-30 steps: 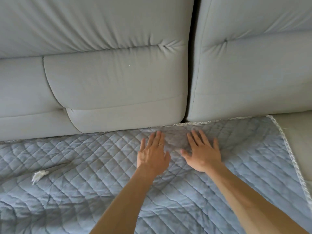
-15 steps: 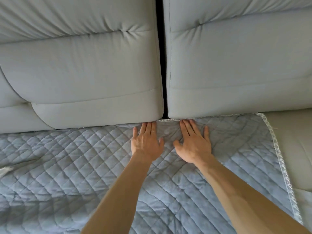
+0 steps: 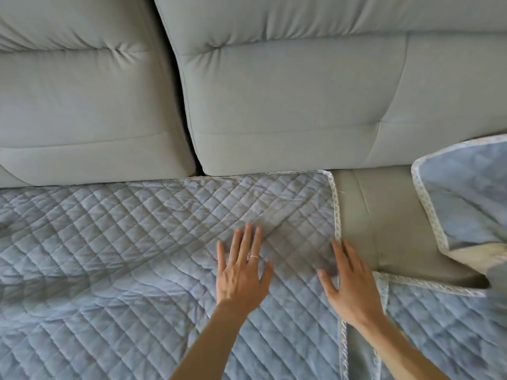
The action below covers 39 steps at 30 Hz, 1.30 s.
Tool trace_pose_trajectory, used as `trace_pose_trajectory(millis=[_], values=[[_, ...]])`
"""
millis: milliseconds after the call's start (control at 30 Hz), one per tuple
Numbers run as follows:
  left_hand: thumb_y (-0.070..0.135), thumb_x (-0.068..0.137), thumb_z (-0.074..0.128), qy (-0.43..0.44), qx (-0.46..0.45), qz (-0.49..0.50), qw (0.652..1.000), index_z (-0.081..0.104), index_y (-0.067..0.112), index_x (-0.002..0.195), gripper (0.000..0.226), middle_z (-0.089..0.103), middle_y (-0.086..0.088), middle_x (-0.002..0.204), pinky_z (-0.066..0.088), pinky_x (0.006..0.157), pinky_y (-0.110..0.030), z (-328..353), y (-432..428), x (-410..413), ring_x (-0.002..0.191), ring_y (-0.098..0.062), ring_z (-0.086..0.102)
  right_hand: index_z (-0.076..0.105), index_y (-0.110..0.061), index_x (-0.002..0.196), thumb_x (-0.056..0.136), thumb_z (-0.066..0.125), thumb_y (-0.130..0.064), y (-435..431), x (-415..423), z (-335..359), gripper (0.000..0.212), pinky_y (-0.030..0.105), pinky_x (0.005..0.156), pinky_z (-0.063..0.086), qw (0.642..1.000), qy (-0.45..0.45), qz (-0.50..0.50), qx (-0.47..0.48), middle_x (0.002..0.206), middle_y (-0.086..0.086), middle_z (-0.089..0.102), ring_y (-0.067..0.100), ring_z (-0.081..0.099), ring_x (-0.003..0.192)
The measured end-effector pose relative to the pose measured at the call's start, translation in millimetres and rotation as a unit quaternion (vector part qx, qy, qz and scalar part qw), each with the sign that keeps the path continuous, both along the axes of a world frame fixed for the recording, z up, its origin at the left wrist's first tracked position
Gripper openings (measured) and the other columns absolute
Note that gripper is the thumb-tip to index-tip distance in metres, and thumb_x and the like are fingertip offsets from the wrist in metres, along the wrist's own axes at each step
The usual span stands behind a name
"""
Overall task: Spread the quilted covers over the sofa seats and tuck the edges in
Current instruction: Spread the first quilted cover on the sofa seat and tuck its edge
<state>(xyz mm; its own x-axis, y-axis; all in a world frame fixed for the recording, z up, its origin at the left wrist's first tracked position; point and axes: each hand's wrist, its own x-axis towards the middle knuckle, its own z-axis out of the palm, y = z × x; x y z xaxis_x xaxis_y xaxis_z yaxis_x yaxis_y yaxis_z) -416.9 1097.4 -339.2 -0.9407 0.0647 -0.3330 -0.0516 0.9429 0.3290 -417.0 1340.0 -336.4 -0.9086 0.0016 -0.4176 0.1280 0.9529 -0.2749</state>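
Two hands, both flat on the quilted cover (image 3: 137, 242), fingers straight and spread, gripping nothing.

Change from half a second ago: your fingertips were then at the cover's back hem, right under the back cushions (image 3: 288, 105). Both hands now sit drawn back from that hem and shifted toward the trimmed side edge (image 3: 336, 209) of the cover.

Left hand (image 3: 241, 272): palm down on the quilting, well inside the trimmed side edge, fingers fanned and pointing at the cushions, thumb out toward your other hand. A ring (image 3: 254, 256) shows on one finger.

Right hand (image 3: 352, 286): palm down directly over the trimmed side edge, thumb on the quilting, outer fingers past the trim above the bare sofa seat (image 3: 384, 215). Motion blur hides whether those fingers touch the seat.

Cover: spread across the seat, creased diagonally inside the trimmed side edge, back hem lying against the cushion base.

Second cover (image 3: 466, 204): beyond the bare strip outside the trimmed side edge, rumpled, one corner turned up.
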Motion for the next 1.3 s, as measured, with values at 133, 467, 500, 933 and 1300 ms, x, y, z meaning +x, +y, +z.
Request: trace_pose_trajectory(millis=[133,467,500,933,1300], values=[[0.063,0.089,0.038,-0.066,-0.024,-0.025,0.997,0.011,0.032,0.157,0.080,-0.002,0.001,0.166,0.010,0.117,-0.063,10.0,21.4,78.3,0.152,-0.023,0.002,0.046,-0.018,0.135,0.085,0.043,-0.065,20.7,69.5,20.1,0.068,0.041,0.100,0.046,0.999,-0.037,-0.025,-0.006,0.128,0.001,0.056,0.023,0.050,0.121],[0.059,0.065,0.075,-0.172,-0.057,-0.090,0.979,0.062,0.009,0.123,0.077,0.058,-0.012,0.121,0.055,0.083,-0.051,31.4,56.9,164.6,0.109,-0.033,0.061,0.040,-0.014,0.147,0.079,0.068,-0.045,-8.0,185.4,45.9,0.079,0.047,0.095,0.049,0.999,-0.005,-0.026,0.040,0.143,0.011,0.047,0.031,0.050,0.126],[0.059,0.069,0.072,-0.163,-0.047,-0.095,0.981,0.062,0.011,0.120,0.070,0.058,-0.009,0.119,0.055,0.083,-0.048,36.9,64.6,170.0,0.106,-0.030,0.061,0.041,-0.014,0.143,0.079,0.069,-0.043,-7.9,199.0,43.1,0.076,0.043,0.087,0.054,0.999,-0.021,-0.042,0.020,0.134,0.010,0.055,0.028,0.058,0.116],[0.087,0.077,0.028,-0.345,-0.094,0.081,0.930,0.033,0.017,0.147,0.099,0.033,-0.016,0.145,0.012,0.101,-0.079,53.7,158.4,175.1,0.136,-0.046,0.028,0.036,-0.018,0.151,0.070,0.069,-0.004,102.1,242.6,10.4,0.089,0.051,0.113,0.032,0.974,0.057,0.186,0.118,0.146,0.010,0.047,0.031,0.046,0.135],[0.044,0.088,0.046,-0.313,-0.082,0.316,0.892,0.055,0.019,0.125,0.046,0.050,-0.006,0.125,0.044,0.095,-0.050,64.1,162.7,186.4,0.118,-0.030,0.047,0.055,0.002,0.112,0.073,0.066,0.009,220.1,116.5,20.4,0.041,0.046,0.101,0.038,0.970,0.143,0.115,0.157,0.112,0.025,0.059,0.039,0.048,0.111]])
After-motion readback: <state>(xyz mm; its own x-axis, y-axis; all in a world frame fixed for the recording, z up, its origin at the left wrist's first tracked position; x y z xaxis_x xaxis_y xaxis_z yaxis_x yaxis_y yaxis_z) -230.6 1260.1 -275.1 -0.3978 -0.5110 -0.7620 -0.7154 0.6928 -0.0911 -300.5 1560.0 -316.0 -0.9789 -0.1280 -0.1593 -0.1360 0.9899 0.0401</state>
